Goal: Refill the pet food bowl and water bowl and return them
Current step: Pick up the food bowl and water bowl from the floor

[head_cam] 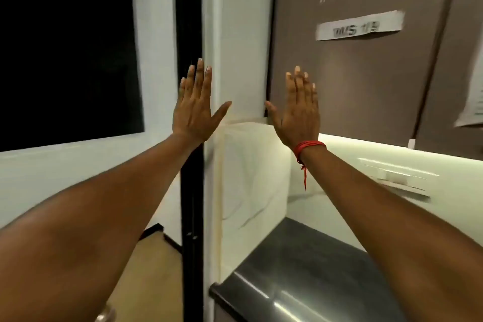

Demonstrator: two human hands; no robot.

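Both my arms are stretched out in front of me at about head height. My left hand [194, 104] is raised with straight fingers and the thumb spread, its back toward me, and holds nothing. My right hand [298, 110] is held up the same way beside it, with a red thread round the wrist, and is also empty. Neither hand touches anything that I can tell. No pet food bowl or water bowl is in view.
A dark countertop [300, 269] lies at lower right under brown wall cabinets [352, 73] bearing a paper label [359, 29]. A black door frame [190, 21] and a white wall column stand ahead. A dark window [68, 47] fills the left; a switch plate [394, 178] sits on the backsplash.
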